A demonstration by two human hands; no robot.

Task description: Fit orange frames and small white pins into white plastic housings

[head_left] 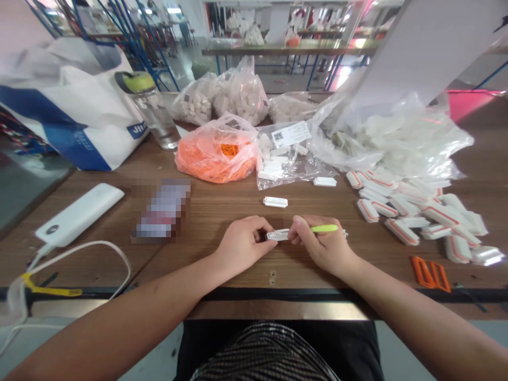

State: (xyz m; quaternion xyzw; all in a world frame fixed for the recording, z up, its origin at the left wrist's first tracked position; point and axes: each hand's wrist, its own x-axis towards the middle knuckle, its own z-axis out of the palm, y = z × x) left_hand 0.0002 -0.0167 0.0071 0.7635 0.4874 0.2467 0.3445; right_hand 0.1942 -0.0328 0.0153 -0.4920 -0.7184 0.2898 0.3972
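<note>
Head view looks down on a long wooden table [222,203] crowded with bags. At far left stands a large white-and-blue shopping bag [75,114], with a clear water bottle [153,111] with a lime-green lid beside it. The biggest clear plastic bag [392,143], at right, bulges with white pieces, and two more clear bags [240,95] of white pieces sit along the back edge of the table. Nearer the middle, a clear bag of orange strips [216,153] rests against a small clear bag [273,169] that holds white plastic clips and carries a label with a QR code [291,134].

Spilled across the right side of the table is a loose heap of white clips with red stripes [413,209], with orange-handled scissors [431,274] just below it. At left lie a white power bank [79,214] with a white cable [89,254] and a pixelated flat object [162,209]. Two single white clips [275,201] sit apart, just ahead of the hands.

Both hands are close together at the table's near edge. The left hand [242,244] pinches one end of a white clip [278,234], and the right hand [321,243] grips its other end while also holding a lime-green pen [323,228], which points away to the right.
</note>
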